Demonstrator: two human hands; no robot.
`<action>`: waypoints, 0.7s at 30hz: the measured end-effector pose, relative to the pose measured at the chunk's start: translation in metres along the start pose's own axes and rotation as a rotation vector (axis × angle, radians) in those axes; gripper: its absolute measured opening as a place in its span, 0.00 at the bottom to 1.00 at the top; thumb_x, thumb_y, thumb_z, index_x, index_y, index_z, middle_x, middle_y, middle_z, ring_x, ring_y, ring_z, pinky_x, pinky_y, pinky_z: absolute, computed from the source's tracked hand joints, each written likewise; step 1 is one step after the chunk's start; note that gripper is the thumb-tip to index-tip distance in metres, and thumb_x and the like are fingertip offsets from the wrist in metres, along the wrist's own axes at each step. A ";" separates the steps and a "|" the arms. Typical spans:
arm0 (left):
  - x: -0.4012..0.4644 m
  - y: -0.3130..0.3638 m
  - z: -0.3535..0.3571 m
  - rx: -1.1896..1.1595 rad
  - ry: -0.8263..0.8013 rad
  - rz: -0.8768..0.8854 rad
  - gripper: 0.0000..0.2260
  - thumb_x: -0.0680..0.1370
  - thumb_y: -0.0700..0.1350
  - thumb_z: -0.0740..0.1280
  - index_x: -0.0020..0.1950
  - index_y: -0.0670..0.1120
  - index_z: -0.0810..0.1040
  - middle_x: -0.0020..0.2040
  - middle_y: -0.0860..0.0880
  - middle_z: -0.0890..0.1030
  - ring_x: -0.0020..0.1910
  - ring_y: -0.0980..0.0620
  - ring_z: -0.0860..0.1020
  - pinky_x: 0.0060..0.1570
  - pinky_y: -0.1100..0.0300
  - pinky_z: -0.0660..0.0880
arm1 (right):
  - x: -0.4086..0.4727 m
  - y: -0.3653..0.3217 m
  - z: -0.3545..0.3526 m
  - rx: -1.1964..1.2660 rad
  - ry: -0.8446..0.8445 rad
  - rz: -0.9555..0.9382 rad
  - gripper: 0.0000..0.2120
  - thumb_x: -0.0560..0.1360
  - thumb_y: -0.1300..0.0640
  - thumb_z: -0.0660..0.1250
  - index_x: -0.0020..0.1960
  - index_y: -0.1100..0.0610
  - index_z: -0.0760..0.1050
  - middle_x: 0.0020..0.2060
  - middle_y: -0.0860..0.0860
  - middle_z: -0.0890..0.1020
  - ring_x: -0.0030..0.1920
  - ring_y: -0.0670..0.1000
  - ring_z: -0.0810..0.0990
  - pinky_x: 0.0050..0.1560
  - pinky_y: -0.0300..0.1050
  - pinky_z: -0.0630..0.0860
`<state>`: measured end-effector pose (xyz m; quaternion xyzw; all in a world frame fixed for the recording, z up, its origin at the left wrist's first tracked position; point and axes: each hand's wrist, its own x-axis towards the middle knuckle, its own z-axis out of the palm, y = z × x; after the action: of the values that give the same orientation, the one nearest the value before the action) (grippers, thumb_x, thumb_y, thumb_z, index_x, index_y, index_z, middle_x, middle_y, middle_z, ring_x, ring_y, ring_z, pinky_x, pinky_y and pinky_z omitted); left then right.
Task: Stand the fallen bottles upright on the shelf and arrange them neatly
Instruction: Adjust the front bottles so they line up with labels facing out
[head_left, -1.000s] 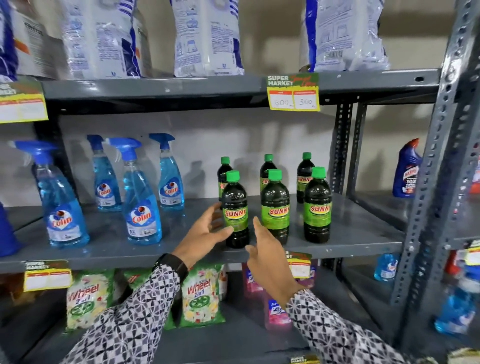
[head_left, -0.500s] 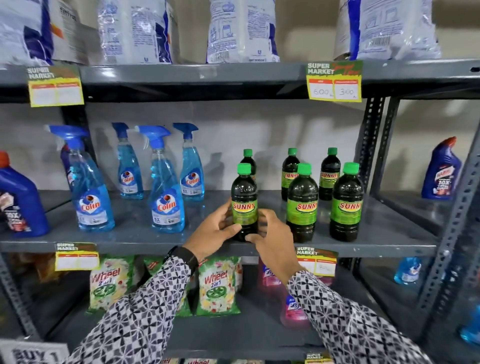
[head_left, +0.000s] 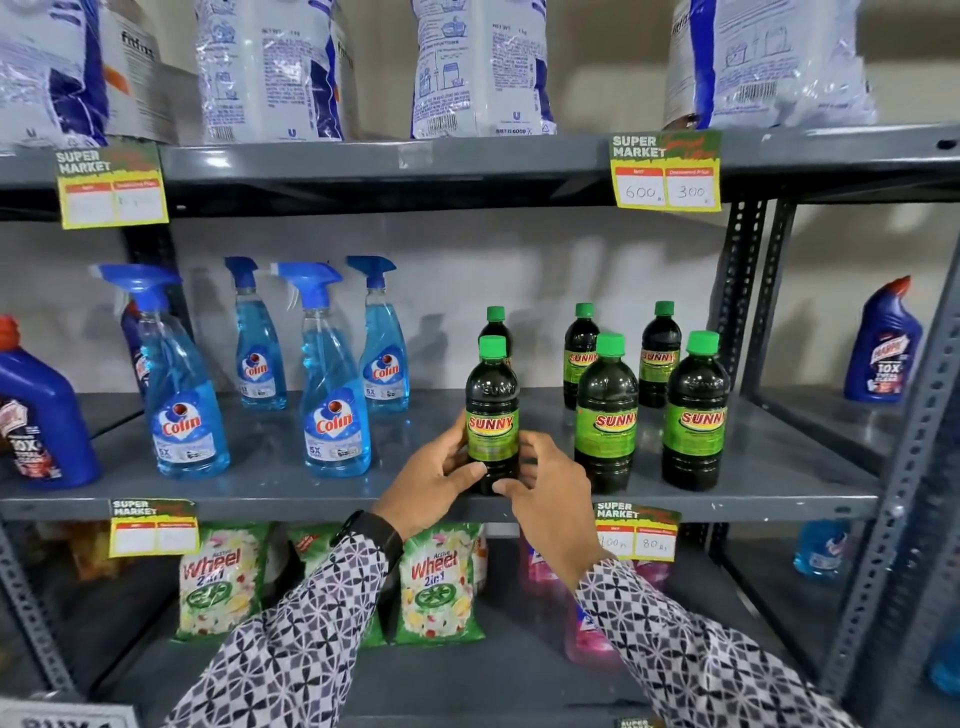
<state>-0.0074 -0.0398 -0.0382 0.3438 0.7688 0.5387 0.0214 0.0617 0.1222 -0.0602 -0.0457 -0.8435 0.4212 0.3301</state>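
Several dark Sunny bottles with green caps stand upright on the grey middle shelf (head_left: 270, 462). The front left Sunny bottle (head_left: 492, 415) stands near the shelf's front edge, and both hands wrap its lower part: my left hand (head_left: 434, 480) from the left, my right hand (head_left: 545, 493) from the right. Two more front bottles (head_left: 605, 415) (head_left: 693, 410) stand to its right, with three others (head_left: 582, 353) behind. Several blue Colin spray bottles (head_left: 335, 374) stand upright to the left.
White detergent bags (head_left: 478, 67) fill the top shelf. Wheel packets (head_left: 441, 587) and pink bottles (head_left: 587, 634) sit on the lower shelf. Dark blue cleaner bottles stand at far left (head_left: 41, 415) and far right (head_left: 883, 343). A perforated steel upright (head_left: 893, 499) rises at right.
Both hands have closed around the front left Sunny bottle, which stood apart from them a second ago. The view has shifted left, so the shelf's contents appear further right.
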 end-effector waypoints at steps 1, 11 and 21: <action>-0.001 0.001 0.001 0.008 0.004 -0.001 0.32 0.80 0.38 0.67 0.81 0.53 0.61 0.71 0.54 0.77 0.70 0.61 0.75 0.73 0.62 0.69 | -0.001 0.000 0.000 -0.007 -0.003 -0.009 0.28 0.72 0.61 0.79 0.69 0.50 0.75 0.57 0.46 0.86 0.57 0.46 0.85 0.62 0.52 0.82; -0.038 0.025 0.023 0.043 0.465 -0.027 0.27 0.80 0.49 0.68 0.78 0.58 0.66 0.70 0.58 0.77 0.65 0.61 0.78 0.65 0.64 0.73 | -0.040 0.012 -0.065 -0.050 0.033 -0.142 0.26 0.81 0.60 0.70 0.77 0.50 0.71 0.65 0.45 0.82 0.63 0.42 0.81 0.66 0.44 0.78; -0.015 0.110 0.200 0.095 0.159 0.058 0.21 0.84 0.49 0.60 0.78 0.50 0.69 0.67 0.50 0.82 0.59 0.66 0.78 0.61 0.66 0.73 | -0.015 0.086 -0.194 0.133 0.256 0.022 0.28 0.77 0.65 0.76 0.72 0.49 0.71 0.59 0.38 0.77 0.57 0.36 0.78 0.53 0.30 0.77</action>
<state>0.1403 0.1348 -0.0340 0.3228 0.7825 0.5277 -0.0715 0.1717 0.3042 -0.0487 -0.0863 -0.7643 0.4704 0.4326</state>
